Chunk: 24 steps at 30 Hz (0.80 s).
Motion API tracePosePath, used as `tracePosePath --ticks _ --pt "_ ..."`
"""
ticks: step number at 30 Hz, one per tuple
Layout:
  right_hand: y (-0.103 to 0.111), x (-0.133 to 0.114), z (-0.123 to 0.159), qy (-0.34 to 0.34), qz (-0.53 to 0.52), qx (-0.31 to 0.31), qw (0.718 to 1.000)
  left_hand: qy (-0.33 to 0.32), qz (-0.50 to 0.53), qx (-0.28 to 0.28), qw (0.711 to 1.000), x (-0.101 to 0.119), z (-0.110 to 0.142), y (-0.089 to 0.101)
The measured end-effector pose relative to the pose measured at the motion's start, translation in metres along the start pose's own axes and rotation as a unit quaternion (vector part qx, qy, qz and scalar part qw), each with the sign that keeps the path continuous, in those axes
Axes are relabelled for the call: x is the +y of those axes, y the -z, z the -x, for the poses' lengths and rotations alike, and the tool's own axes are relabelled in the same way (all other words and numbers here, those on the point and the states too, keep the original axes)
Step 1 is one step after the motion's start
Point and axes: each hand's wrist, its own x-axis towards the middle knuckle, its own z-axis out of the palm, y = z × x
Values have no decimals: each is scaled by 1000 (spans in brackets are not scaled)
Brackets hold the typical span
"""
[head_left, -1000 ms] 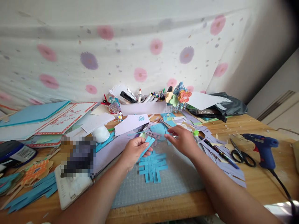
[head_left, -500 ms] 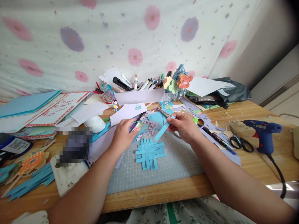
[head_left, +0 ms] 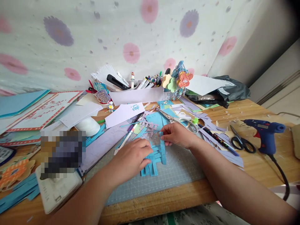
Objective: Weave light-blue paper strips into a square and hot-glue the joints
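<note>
Steel scissors point(head_left: 171, 119) noted at one o'clock from woven blue paper point(head_left: 156, 156), part-covered by left hand point(head_left: 134, 158), fingers parted; blue strip point(head_left: 163, 151) pinched by right hand point(head_left: 177, 135).

The cutting mat point(head_left: 180, 168) lies open right of the woven blue strips point(head_left: 155, 156), with silver scissors point(head_left: 172, 120) and lilac scraps point(head_left: 150, 125) crowding beyond.

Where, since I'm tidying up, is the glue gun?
In the head view, the glue gun is on the table, far right, just right of the black scissors.
</note>
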Motion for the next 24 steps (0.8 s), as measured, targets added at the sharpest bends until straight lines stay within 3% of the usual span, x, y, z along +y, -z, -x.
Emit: tracePosePath --ticks 6,10,17,24 --pt "-2 -3 0 -10 166 51 985 17 -37 -26 999 4 1 -5" --pt "-3 -5 0 -18 278 56 959 18 -29 -28 999 3 0 -8" --pt "-3 -8 1 -28 322 58 945 5 -38 -29 999 0 0 -10" --pt "-5 -10 2 -22 314 58 947 6 -32 -26 999 0 1 -11"
